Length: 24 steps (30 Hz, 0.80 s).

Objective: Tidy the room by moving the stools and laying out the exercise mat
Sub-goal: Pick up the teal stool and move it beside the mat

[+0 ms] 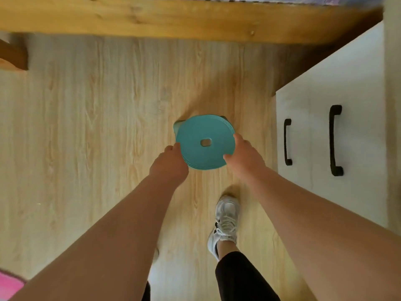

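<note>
A stack of round teal stools (205, 141) with a slot in the seat's middle sits over the wooden floor at the centre of the head view. My left hand (170, 162) grips the seat's lower left rim. My right hand (244, 156) grips its right rim, thumb on top of the seat. The stools' legs are mostly hidden under the seat, and I cannot tell whether they touch the floor. A pink thing (9, 284), maybe the mat, shows at the bottom left corner.
A wooden bed frame (173, 17) runs across the top. A white cabinet (351, 83) with black handles stands close on the right. My right foot in a white sneaker (225, 220) is just behind the stools. A wooden piece (13, 56) juts in at the left edge.
</note>
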Each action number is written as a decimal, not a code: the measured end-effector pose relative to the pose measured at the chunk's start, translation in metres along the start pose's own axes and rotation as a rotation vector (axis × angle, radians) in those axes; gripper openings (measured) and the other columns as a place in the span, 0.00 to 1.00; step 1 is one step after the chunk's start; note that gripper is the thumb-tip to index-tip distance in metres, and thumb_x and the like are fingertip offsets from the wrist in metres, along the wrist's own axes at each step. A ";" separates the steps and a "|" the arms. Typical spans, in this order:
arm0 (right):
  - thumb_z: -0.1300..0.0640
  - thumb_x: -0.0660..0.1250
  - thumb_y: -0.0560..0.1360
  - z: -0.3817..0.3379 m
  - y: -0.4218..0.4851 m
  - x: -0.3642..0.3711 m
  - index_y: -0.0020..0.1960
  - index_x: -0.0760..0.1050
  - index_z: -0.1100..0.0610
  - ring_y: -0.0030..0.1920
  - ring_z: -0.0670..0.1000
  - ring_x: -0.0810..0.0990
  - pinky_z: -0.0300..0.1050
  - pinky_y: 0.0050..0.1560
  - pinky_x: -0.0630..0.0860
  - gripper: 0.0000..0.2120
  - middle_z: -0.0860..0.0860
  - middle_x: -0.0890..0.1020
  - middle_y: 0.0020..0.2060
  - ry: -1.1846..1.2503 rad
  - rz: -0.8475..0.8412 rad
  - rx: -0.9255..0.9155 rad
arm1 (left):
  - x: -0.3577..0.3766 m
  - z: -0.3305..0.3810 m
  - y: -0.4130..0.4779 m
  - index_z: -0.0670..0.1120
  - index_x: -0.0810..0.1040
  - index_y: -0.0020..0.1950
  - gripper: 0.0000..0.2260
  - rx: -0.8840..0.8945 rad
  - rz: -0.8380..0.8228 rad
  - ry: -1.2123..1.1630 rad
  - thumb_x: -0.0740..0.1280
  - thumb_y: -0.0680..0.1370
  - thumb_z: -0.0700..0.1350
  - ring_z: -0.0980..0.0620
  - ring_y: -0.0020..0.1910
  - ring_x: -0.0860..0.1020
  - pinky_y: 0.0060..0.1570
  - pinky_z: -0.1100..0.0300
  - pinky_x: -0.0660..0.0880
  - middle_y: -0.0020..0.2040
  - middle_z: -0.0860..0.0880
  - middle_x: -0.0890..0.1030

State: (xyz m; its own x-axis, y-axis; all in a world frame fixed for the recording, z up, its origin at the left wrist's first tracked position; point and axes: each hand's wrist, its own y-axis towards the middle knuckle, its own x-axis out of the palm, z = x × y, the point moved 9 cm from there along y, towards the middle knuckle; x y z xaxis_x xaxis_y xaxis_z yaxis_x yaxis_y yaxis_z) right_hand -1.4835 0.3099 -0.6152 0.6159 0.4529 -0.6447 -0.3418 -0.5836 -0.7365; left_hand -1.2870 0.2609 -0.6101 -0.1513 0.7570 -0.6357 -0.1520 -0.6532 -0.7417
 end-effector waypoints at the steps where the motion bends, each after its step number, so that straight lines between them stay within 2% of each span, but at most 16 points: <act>1: 0.54 0.63 0.76 0.001 0.015 0.007 0.76 0.53 0.50 0.55 0.57 0.77 0.54 0.52 0.77 0.32 0.55 0.73 0.61 0.007 0.008 0.000 | 0.006 -0.003 0.013 0.45 0.63 0.71 0.21 0.001 0.005 -0.008 0.58 0.78 0.41 0.43 0.59 0.75 0.48 0.54 0.68 0.64 0.44 0.71; 5: 0.55 0.64 0.75 0.013 0.059 0.025 0.76 0.53 0.49 0.53 0.57 0.77 0.51 0.46 0.77 0.33 0.54 0.73 0.60 0.076 0.038 0.052 | 0.025 -0.020 0.057 0.44 0.63 0.72 0.22 -0.092 -0.002 -0.150 0.59 0.78 0.41 0.43 0.63 0.73 0.51 0.53 0.69 0.69 0.43 0.69; 7: 0.55 0.64 0.75 0.022 0.080 0.036 0.74 0.56 0.50 0.51 0.56 0.78 0.49 0.43 0.76 0.31 0.53 0.75 0.58 0.162 0.028 0.091 | 0.039 -0.031 0.077 0.44 0.58 0.75 0.26 -0.185 -0.031 -0.276 0.60 0.77 0.41 0.41 0.65 0.72 0.54 0.52 0.70 0.71 0.42 0.66; 9: 0.54 0.64 0.74 0.029 0.096 0.044 0.73 0.57 0.52 0.50 0.57 0.78 0.47 0.41 0.73 0.30 0.54 0.77 0.56 0.211 0.012 0.125 | 0.054 -0.037 0.090 0.43 0.57 0.75 0.26 -0.253 -0.087 -0.409 0.60 0.77 0.40 0.41 0.62 0.73 0.50 0.54 0.69 0.70 0.41 0.69; 12: 0.52 0.66 0.74 0.035 0.110 0.055 0.71 0.59 0.56 0.42 0.53 0.76 0.44 0.34 0.69 0.29 0.50 0.77 0.47 0.286 -0.009 0.171 | 0.077 -0.041 0.097 0.45 0.63 0.72 0.22 -0.313 -0.180 -0.731 0.60 0.77 0.39 0.43 0.57 0.74 0.55 0.49 0.74 0.62 0.42 0.73; 14: 0.51 0.66 0.74 0.038 0.111 0.058 0.69 0.61 0.57 0.35 0.49 0.73 0.43 0.30 0.66 0.27 0.47 0.74 0.39 0.342 0.005 0.225 | 0.086 -0.041 0.095 0.47 0.64 0.71 0.22 -0.328 -0.232 -0.916 0.59 0.77 0.37 0.44 0.59 0.75 0.55 0.49 0.76 0.63 0.44 0.74; 16: 0.50 0.67 0.73 0.037 0.105 0.058 0.65 0.63 0.57 0.33 0.46 0.72 0.42 0.28 0.65 0.25 0.46 0.72 0.36 0.356 0.021 0.258 | 0.088 -0.043 0.090 0.49 0.65 0.70 0.22 -0.330 -0.265 -1.022 0.58 0.77 0.35 0.45 0.60 0.75 0.51 0.52 0.76 0.64 0.46 0.74; 18: 0.50 0.67 0.73 0.028 0.095 0.059 0.64 0.63 0.57 0.33 0.46 0.72 0.42 0.27 0.65 0.25 0.46 0.72 0.36 0.321 0.008 0.233 | 0.083 -0.051 0.080 0.50 0.66 0.70 0.23 -0.328 -0.259 -1.047 0.57 0.77 0.33 0.45 0.60 0.76 0.48 0.54 0.76 0.63 0.46 0.75; 22: 0.50 0.67 0.73 -0.001 0.063 0.052 0.66 0.63 0.57 0.32 0.45 0.71 0.41 0.27 0.64 0.25 0.45 0.71 0.35 0.235 0.004 0.195 | 0.059 -0.081 0.056 0.49 0.69 0.70 0.23 -0.343 -0.097 -0.942 0.57 0.76 0.35 0.42 0.57 0.77 0.60 0.46 0.75 0.56 0.47 0.77; 24: 0.51 0.66 0.73 -0.029 0.040 0.049 0.65 0.63 0.57 0.32 0.46 0.70 0.41 0.27 0.64 0.24 0.46 0.71 0.35 0.197 0.001 0.174 | 0.040 -0.108 0.035 0.48 0.71 0.69 0.23 -0.377 -0.016 -0.932 0.57 0.75 0.36 0.41 0.55 0.78 0.59 0.43 0.75 0.55 0.46 0.78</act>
State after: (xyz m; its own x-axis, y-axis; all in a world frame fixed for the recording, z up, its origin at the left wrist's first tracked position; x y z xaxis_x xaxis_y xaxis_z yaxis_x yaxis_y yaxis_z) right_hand -1.4461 0.2891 -0.6707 0.7357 0.3023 -0.6061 -0.4493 -0.4517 -0.7707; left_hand -1.1933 0.2705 -0.6844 -0.8808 0.3456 -0.3238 0.1341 -0.4737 -0.8704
